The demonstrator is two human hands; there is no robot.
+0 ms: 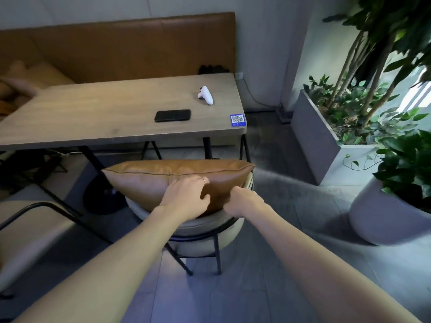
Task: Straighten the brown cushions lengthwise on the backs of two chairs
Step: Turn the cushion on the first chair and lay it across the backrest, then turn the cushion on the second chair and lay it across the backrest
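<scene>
A brown leather cushion (144, 180) lies lengthwise along the curved back of a pale grey chair (200, 229) in front of the table. My left hand (186, 194) rests on the cushion's near face, fingers curled into the leather. My right hand (240, 199) grips the cushion's lower right part, its fingers tucked behind the leather. A second chair (30, 231) with a black frame stands at the lower left, and no cushion shows on it.
A wooden table (105, 113) holds a black phone (172, 115), a white controller (205, 95) and a QR sticker (237, 120). A brown bench backrest (116, 47) runs behind. Grey planters (312, 136) with leafy plants stand at right, and a round pot (382, 220) stands near the chair.
</scene>
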